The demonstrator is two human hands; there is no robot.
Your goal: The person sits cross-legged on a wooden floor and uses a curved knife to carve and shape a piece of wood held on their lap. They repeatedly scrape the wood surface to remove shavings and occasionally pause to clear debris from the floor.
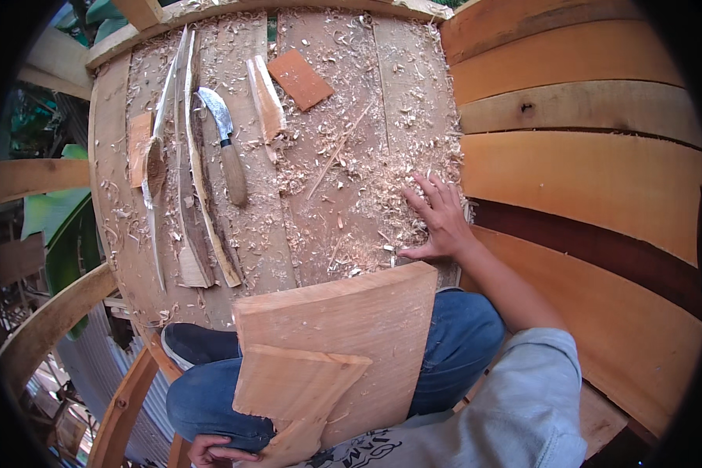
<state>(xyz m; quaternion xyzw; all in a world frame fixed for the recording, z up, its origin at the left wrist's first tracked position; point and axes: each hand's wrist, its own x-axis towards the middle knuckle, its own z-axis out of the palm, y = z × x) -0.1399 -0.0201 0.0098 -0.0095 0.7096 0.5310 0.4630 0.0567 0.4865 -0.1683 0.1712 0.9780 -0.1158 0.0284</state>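
Observation:
My right hand (438,222) rests on the plank floor among wood shavings, its fingers spread and nothing held. At the lower left edge, my left hand (214,451) is partly cut off by the picture. Its curled fingers meet the narrow lower end of a flat, cut piece of wood (300,386); the grip itself is mostly hidden. That piece, with a notched outline, lies over a thick wooden board (382,327) propped across my lap. A hooked knife (225,140) with a curved blade and wooden handle lies on the floor ahead, apart from both hands.
Long split wood strips (199,171) lie left of the knife. Beyond it are a short wood offcut (266,101) and a reddish-brown rectangular block (300,79). Another orange-brown piece (140,148) sits far left. A slatted plank wall (577,168) rises at right; wooden rails (54,320) edge the left.

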